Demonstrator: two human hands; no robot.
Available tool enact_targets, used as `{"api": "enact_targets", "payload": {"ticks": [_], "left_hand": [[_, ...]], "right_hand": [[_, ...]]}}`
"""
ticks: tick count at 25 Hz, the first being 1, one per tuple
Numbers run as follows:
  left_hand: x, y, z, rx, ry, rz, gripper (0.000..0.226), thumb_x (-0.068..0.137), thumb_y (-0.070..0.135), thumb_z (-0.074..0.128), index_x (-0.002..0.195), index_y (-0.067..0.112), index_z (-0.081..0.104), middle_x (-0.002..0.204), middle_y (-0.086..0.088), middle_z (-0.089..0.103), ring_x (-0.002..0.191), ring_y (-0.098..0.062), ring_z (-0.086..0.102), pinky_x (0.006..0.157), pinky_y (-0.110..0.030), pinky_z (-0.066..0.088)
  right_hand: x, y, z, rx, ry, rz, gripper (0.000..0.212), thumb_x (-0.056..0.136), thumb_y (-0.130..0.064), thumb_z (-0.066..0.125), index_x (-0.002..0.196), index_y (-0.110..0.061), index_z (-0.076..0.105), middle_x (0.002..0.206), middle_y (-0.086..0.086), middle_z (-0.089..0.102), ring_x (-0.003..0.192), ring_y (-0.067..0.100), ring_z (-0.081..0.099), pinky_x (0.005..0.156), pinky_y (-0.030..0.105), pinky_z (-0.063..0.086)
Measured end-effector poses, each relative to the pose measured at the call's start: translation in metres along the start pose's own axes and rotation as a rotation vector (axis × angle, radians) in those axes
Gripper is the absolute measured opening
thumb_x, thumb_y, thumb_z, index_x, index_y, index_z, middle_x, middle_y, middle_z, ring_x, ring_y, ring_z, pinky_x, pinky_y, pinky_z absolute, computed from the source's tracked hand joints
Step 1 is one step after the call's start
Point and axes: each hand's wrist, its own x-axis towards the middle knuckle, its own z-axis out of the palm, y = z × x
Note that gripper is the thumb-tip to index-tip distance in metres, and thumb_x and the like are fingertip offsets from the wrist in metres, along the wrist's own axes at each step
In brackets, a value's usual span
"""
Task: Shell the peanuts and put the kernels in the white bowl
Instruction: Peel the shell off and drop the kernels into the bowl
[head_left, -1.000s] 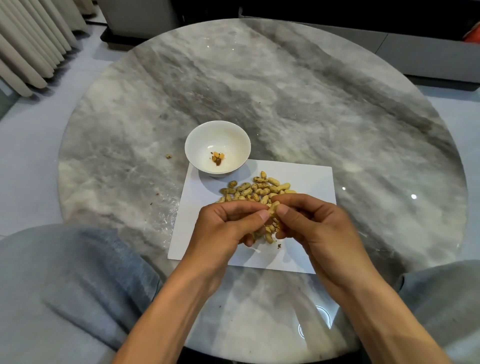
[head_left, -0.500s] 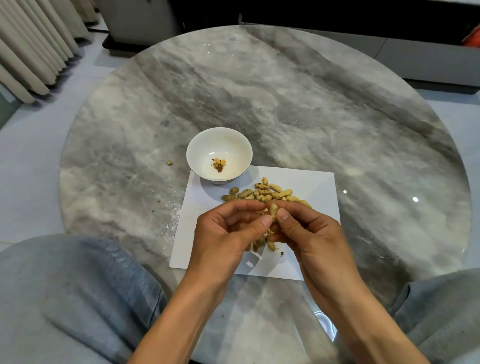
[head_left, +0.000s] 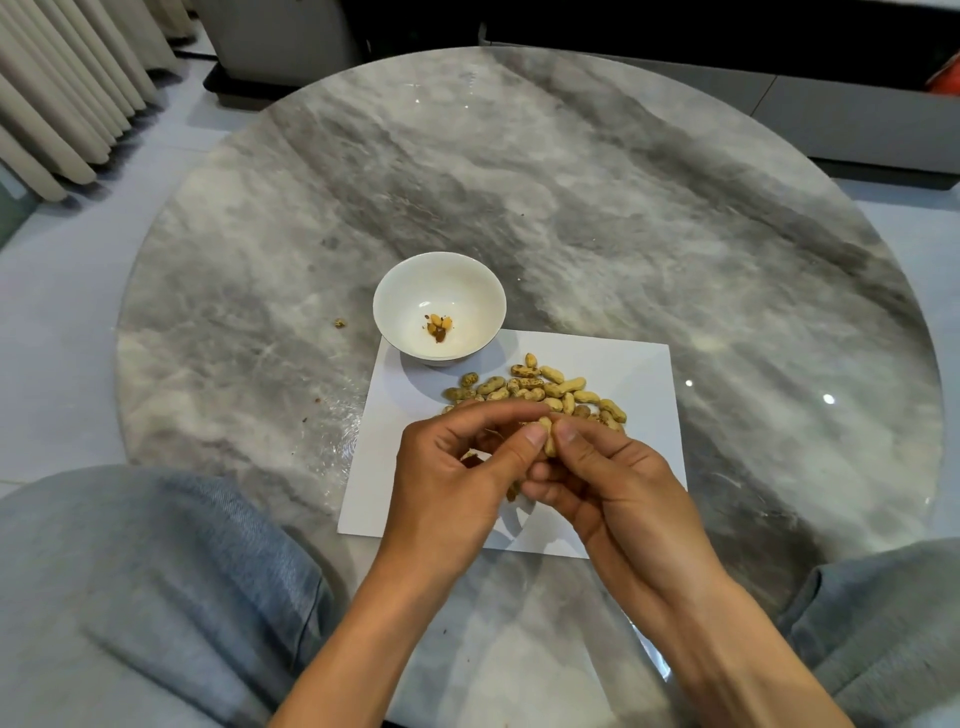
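Note:
A white bowl (head_left: 410, 301) stands on the round marble table, holding a few kernels (head_left: 439, 327) at its bottom. Just below and right of it, a heap of unshelled peanuts (head_left: 540, 389) lies on a white sheet of paper (head_left: 644, 374). My left hand (head_left: 452, 478) and my right hand (head_left: 608, 483) meet above the near part of the sheet. Both thumbs and forefingers pinch one pale peanut (head_left: 546, 434) held upright between them. My hands hide the near part of the heap and some shell bits under my left palm.
The grey marble table (head_left: 571, 208) is round, its near edge just under my forearms. A shell crumb (head_left: 340, 323) lies left of the bowl. My knees in grey trousers (head_left: 156, 587) flank the table. Curtains hang at far left, a low cabinet behind.
The view has tilted so the table sits lower in frame. My hands have stayed together on the same peanut, thumbs pressed closer on it; bowl and heap have not moved.

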Motion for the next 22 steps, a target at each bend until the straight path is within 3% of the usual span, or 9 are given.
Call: {"api": "enact_targets", "payload": {"ticks": [2,6,9,12,15,18,22], "left_hand": [[0.001,0.001,-0.001,-0.045,0.011,-0.064,0.017,0.083,0.005,0.074,0.088,0.021,0.080,0.080,0.000,0.076,0.066,-0.005,0.063,0.058,-0.015,0.048],[0.001,0.002,-0.002,-0.117,-0.007,-0.165,0.012,0.083,0.005,0.073,0.088,0.014,0.079,0.077,-0.002,0.075,0.058,-0.002,0.059,0.054,-0.015,0.047],[0.001,0.001,0.000,-0.158,-0.037,-0.205,0.011,0.084,0.010,0.072,0.091,0.013,0.079,0.082,-0.005,0.076,0.066,-0.006,0.065,0.056,-0.017,0.049],[-0.001,-0.001,0.002,-0.210,-0.053,-0.226,0.030,0.073,0.027,0.074,0.100,0.015,0.077,0.093,-0.004,0.078,0.084,-0.013,0.073,0.064,-0.017,0.053],[-0.004,-0.002,0.006,-0.237,-0.051,-0.196,0.023,0.075,0.017,0.076,0.097,0.011,0.078,0.093,-0.006,0.078,0.089,-0.018,0.075,0.068,-0.022,0.057],[-0.008,-0.002,0.011,-0.251,-0.034,-0.156,0.023,0.072,0.017,0.076,0.096,0.016,0.078,0.094,-0.005,0.078,0.091,-0.020,0.075,0.076,-0.028,0.060],[-0.007,-0.003,0.016,-0.257,0.023,-0.141,0.020,0.079,0.007,0.074,0.095,0.017,0.077,0.094,-0.001,0.078,0.093,-0.015,0.074,0.081,-0.024,0.058]], "right_hand": [[-0.001,0.002,0.000,-0.093,-0.004,-0.045,0.020,0.078,-0.022,0.069,0.090,-0.009,0.080,0.078,0.016,0.071,0.070,0.020,0.066,0.072,0.028,0.058],[0.001,0.001,-0.003,-0.180,-0.010,-0.074,0.025,0.075,-0.020,0.074,0.095,-0.007,0.079,0.080,0.017,0.073,0.070,0.023,0.064,0.073,0.030,0.058],[0.001,0.000,-0.006,-0.183,-0.003,-0.075,0.026,0.075,-0.021,0.072,0.096,-0.008,0.080,0.079,0.015,0.073,0.070,0.022,0.064,0.073,0.030,0.058],[0.001,0.003,-0.003,-0.174,0.006,-0.095,0.020,0.086,-0.018,0.066,0.098,-0.007,0.079,0.086,0.020,0.074,0.077,0.028,0.068,0.076,0.033,0.059],[0.000,0.008,0.003,-0.185,0.008,-0.150,0.020,0.094,-0.014,0.060,0.102,-0.006,0.076,0.093,0.022,0.075,0.090,0.038,0.072,0.083,0.041,0.060],[-0.002,0.011,0.008,-0.165,0.057,-0.205,0.017,0.092,-0.012,0.061,0.098,-0.008,0.077,0.091,0.020,0.076,0.091,0.036,0.073,0.080,0.037,0.060],[0.000,0.019,0.013,-0.167,0.125,-0.259,0.016,0.094,-0.008,0.060,0.095,-0.011,0.077,0.091,0.017,0.076,0.091,0.037,0.073,0.084,0.042,0.059]]}}
